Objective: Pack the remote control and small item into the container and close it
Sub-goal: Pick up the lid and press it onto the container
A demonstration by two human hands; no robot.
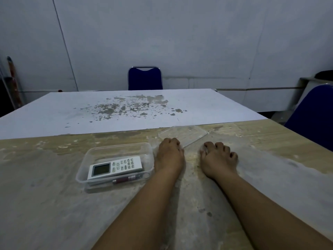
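Note:
A clear plastic container (100, 150) stands open on the table, left of my hands. Inside it lies a white remote control (115, 167) with a small screen and buttons. A small dark red pen-like item (126, 179) lies along the remote's near side, also inside. The clear lid (187, 133) lies flat on the table beyond my hands. My left hand (169, 156) rests on the table with fingers curled, its fingertips at the lid's near edge. My right hand (219, 159) rests beside it, fingers curled, holding nothing.
The worn wooden table (54, 204) carries a large white sheet (126, 109) with peeled patches across its far half. A blue chair (145, 78) stands at the far side and another blue chair (313, 116) at the right edge.

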